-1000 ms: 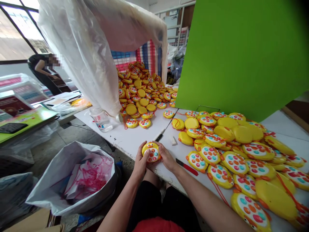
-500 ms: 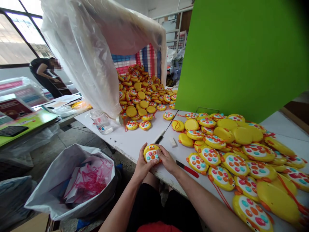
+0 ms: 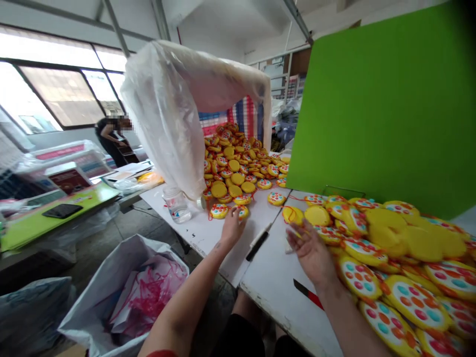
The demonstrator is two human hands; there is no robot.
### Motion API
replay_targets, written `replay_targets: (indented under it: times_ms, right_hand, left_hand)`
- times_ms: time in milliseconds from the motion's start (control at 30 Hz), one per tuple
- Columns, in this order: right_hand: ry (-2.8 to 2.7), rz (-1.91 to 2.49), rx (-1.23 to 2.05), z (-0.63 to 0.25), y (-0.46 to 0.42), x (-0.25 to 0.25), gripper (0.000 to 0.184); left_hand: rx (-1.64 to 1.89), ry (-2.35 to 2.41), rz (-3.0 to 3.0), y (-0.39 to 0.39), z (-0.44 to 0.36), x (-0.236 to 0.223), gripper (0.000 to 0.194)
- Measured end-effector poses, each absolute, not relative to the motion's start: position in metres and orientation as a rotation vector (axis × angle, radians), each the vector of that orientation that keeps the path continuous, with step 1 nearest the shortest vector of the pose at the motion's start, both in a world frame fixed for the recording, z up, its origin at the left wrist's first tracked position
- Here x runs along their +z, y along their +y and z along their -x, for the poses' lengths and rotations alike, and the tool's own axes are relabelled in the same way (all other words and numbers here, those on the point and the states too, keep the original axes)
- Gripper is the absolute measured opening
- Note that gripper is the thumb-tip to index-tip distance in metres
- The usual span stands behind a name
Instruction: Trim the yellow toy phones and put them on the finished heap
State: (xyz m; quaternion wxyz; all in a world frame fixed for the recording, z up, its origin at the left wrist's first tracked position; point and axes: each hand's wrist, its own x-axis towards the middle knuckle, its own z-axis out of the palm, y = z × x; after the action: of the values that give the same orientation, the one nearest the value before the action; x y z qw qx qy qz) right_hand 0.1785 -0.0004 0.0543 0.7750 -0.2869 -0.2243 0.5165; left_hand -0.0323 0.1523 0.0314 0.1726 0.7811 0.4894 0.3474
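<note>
My left hand (image 3: 231, 227) reaches forward to the near edge of the far pile of yellow button toys (image 3: 238, 163). Its fingers are curled over one yellow toy (image 3: 243, 213) lying on the white table (image 3: 267, 277). My right hand (image 3: 311, 249) hovers palm-up over the table, fingers spread and slightly blurred, holding nothing. It is just left of a second spread of yellow toys (image 3: 390, 258), some face up with coloured buttons, some face down.
A black-handled tool (image 3: 258, 243) and a red-and-black tool (image 3: 308, 293) lie on the table. A clear jar (image 3: 177, 206) stands under a big plastic bag (image 3: 174, 119). A green board (image 3: 383, 109) is at right. A white sack with pink strings (image 3: 137, 290) sits on the floor. A person (image 3: 111, 134) stands far left.
The toy that both hands held at the table edge is no longer between them. My left hand reached forward to the far pile, my right hand moved right and opened. The view tilted up.
</note>
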Motion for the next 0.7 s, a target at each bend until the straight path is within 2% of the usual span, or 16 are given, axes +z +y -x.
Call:
replay_targets:
  times_ms: [133,200,467,700]
  right_hand:
    - [-0.734,0.785,1.433,-0.135,-0.009,0.025,0.04]
    - [-0.826,0.84,1.503,-0.124,-0.012,0.015,0.038]
    - [-0.862,0.88,1.467,-0.125,-0.013,0.007,0.042]
    - [-0.844,0.773,1.446,-0.123,-0.012,0.001,0.058]
  left_hand:
    - [0.899,1.432,-2.259,0.177,0.024,0.019,0.055]
    - [0.906,1.432,-2.25,0.179,0.026,0.014,0.048]
    - [1.132,1.375,-1.958,0.176,0.044,0.027,0.033]
    - [1.359,1.12,-1.705,0.079,0.024,0.031,0.038]
